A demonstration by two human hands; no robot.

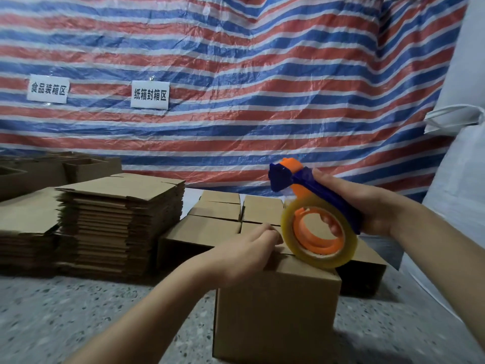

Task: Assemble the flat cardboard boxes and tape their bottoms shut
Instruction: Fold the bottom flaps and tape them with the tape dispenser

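At the far left edge of the speckled floor (78, 311), open assembled boxes (86, 168) stand against the striped tarp (236, 61), which carries two white paper signs (149, 95). In front of them sit two stacks of flat cardboard boxes (118, 227), the taller one nearer the centre. Right of the stacks, a row of assembled boxes (217, 214) with closed flaps rests on the floor. Your left hand (252, 245) lies on top of the nearest box (278, 311), fingers bent and pressing down on its flaps; the box stands upright on the floor near the front edge of the view. Your right hand (367, 206) is wrapped around the blue handle of the tape dispenser (315, 206), with the fingers curled tight on it. The roll of clear tape (317, 237) on its orange hub touches the top of the nearest box, just beside your left fingertips. A white sack (462, 153) stands at the far right.
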